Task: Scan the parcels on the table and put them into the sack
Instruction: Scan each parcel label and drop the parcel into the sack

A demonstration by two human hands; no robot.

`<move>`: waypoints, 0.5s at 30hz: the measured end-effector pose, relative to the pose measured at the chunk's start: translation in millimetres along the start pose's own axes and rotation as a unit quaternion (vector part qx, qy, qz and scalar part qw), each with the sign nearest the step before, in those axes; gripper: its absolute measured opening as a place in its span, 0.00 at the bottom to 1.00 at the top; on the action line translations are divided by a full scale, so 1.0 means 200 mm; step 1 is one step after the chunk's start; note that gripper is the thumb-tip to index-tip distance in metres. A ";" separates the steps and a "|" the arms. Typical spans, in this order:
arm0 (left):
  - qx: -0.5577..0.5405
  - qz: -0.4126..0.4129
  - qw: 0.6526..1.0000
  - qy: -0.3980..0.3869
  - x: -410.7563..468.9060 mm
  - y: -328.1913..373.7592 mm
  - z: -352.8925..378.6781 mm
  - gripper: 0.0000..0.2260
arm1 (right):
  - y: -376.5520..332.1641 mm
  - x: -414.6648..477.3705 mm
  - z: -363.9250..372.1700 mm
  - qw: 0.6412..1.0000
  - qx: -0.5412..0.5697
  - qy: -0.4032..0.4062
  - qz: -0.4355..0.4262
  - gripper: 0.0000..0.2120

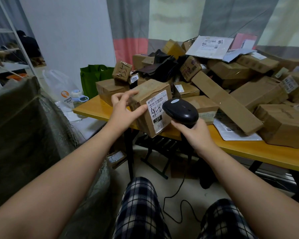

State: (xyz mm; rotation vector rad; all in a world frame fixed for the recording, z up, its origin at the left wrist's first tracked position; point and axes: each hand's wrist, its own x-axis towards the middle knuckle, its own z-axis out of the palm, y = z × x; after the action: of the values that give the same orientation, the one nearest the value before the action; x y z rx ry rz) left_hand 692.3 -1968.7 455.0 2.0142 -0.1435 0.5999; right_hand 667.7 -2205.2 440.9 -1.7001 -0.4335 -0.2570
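My left hand (123,107) grips a brown cardboard parcel (145,95) by its left side, holding it tilted above the near edge of the yellow table (259,150). A white shipping label with handwriting and "122" faces me. My right hand (195,133) holds a black barcode scanner (180,111), its head right against the label. A large pile of cardboard parcels (231,80) and mailer bags covers the table behind. The grey-green woven sack (24,131) stands at my left, its top edge level with the table.
A green bag (91,78), a white plastic bag and a water bottle (78,97) sit past the table's left end. The scanner cable (173,200) trails on the floor between my knees. A small parcel lies on the floor under the table.
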 end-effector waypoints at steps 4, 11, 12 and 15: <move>0.003 0.008 1.000 -0.020 0.06 0.05 0.03 0.19 | -0.01 -0.04 0.01 0.998 -0.056 0.027 -0.012 0.13; 0.024 0.000 0.999 -0.036 0.11 0.08 0.08 0.18 | 0.01 -0.11 -0.01 0.995 -0.068 0.073 -0.001 0.09; 0.021 0.001 0.999 -0.035 0.11 0.08 0.08 0.18 | 0.01 -0.12 -0.02 0.994 -0.072 0.078 0.003 0.08; 0.017 -0.005 0.999 -0.036 0.11 0.07 0.09 0.19 | 0.02 -0.14 -0.04 0.993 -0.092 0.074 0.012 0.06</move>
State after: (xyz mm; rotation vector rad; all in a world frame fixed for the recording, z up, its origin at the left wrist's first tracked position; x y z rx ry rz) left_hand 713.1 -1988.1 470.1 2.0698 -0.1683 0.5262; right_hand 645.6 -2218.3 427.4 -1.8496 -0.2861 -0.4138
